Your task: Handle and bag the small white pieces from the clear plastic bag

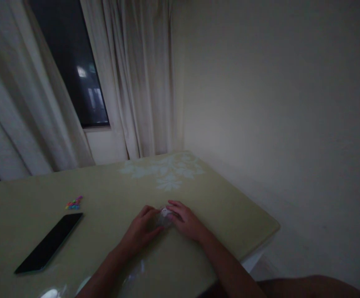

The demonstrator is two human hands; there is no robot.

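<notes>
Near the middle of the table, a small clear plastic piece with a whitish top (165, 212) sits between my two hands. My left hand (142, 227) curves round its left side, with thumb and fingers closed on it. From the right, my right hand (184, 219) has its fingers over the top and right side of the same piece. The picture is dim, and the fingers partly cover the piece, so its exact kind cannot be made out.
A dark flat tablet-like slab (49, 243) lies on the table (105, 194) to the left. Behind it is a small heap of colourful bits (74, 203). Clear shiny plastic (134, 275) lies near the front. A wall (276, 124) borders the table's right side; curtains (148, 82) hang behind.
</notes>
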